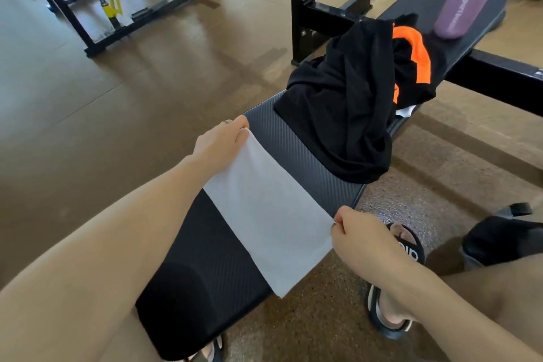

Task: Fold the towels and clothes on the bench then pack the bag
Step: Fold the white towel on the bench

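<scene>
A white towel [264, 211] is stretched flat above the black padded bench [296, 153]. My left hand [220, 144] pinches its far corner near the bench's left edge. My right hand [358, 232] pinches the near right corner over the bench's right edge. The towel's lower corner hangs past the bench side. Further along the bench lies a crumpled heap of black clothes [343, 103] with an orange panel [414, 56]; a bit of white cloth [407, 111] peeks out beneath it. No bag is clearly in view.
A purple band [467, 3] hangs onto the far end of the bench. A black rack frame [305, 9] stands behind the bench, another machine [97, 3] at the far left. My sandalled foot [393, 279] and a dark object [499, 241] are on the floor at right.
</scene>
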